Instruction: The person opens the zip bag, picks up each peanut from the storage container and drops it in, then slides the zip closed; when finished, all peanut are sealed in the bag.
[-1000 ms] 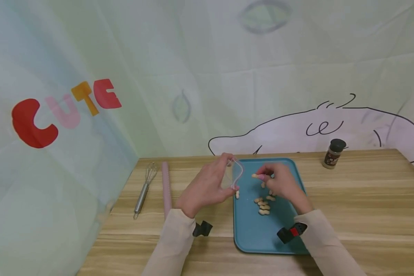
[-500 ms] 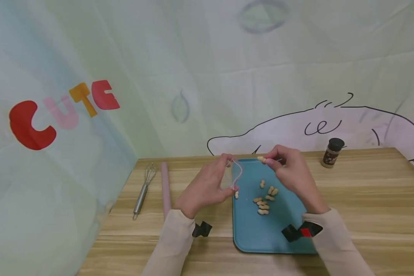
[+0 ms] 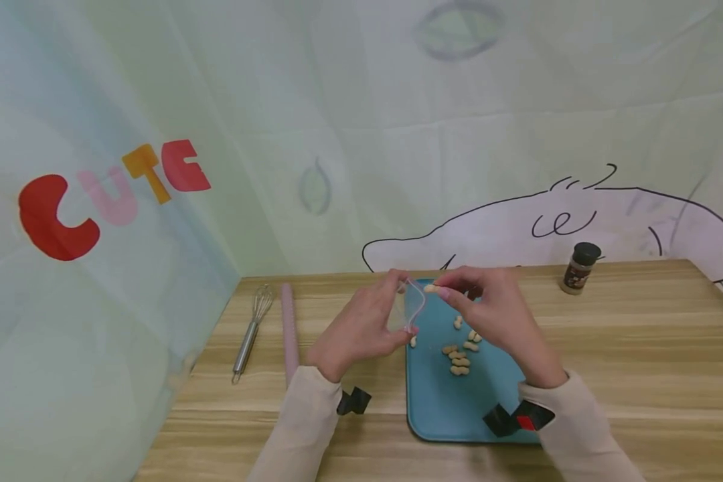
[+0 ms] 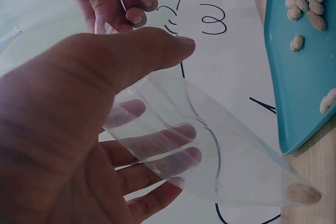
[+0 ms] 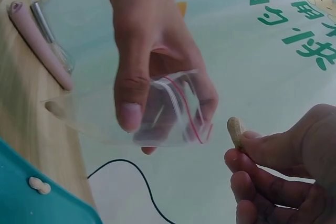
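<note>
My left hand [image 3: 361, 325] grips a clear zip bag [image 5: 173, 111] by its top, thumb on one side and fingers on the other, its red-lined mouth spread and facing right. One peanut [image 4: 303, 194] lies in the bag's bottom corner. Between thumb and forefinger my right hand [image 3: 491, 304] pinches another peanut [image 5: 236, 131], held just outside the bag's mouth. Below, several unshelled peanuts [image 3: 460, 362] lie on a blue tray [image 3: 458, 415], most in a loose cluster; a single one is by the tray's left edge.
Left of the tray, a pink rolled-up length [image 3: 290, 328] and a metal whisk [image 3: 253, 335] lie on the wooden table [image 3: 638, 348]. At the back right stands a seasoning jar [image 3: 578, 269] with a black lid. A printed cloth [image 3: 337, 134] hangs behind the table.
My right hand has lifted a peanut up from over the tray, then carried it left to the bag's mouth. The left hand keeps the bag in nearly the same spot.
</note>
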Motion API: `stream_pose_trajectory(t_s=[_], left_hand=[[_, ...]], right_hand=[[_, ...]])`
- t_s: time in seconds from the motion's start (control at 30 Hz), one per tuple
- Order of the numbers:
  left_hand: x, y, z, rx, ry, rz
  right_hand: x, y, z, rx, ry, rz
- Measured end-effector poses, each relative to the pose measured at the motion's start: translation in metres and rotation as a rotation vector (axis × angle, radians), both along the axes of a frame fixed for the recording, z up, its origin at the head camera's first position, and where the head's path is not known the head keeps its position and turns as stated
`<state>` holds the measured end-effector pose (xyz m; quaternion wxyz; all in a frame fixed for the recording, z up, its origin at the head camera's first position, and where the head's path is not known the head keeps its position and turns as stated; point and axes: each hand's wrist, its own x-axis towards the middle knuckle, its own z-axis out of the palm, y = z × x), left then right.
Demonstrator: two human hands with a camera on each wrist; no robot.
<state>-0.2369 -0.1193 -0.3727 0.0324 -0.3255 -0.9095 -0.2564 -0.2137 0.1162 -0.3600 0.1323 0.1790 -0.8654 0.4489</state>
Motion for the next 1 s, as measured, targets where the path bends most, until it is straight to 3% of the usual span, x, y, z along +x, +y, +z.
stream_pose_trajectory(t_s=[0.73, 1.0], left_hand=[[0.000, -0.003, 0.000, 0.007, 0.004, 0.002], [-0.004, -0.013, 0.000, 0.000, -0.011, 0.063]], right_hand=[[0.000, -0.014, -0.010, 0.060, 0.023, -0.002], [-0.004, -0.015, -0.015, 0.073, 0.019, -0.005]])
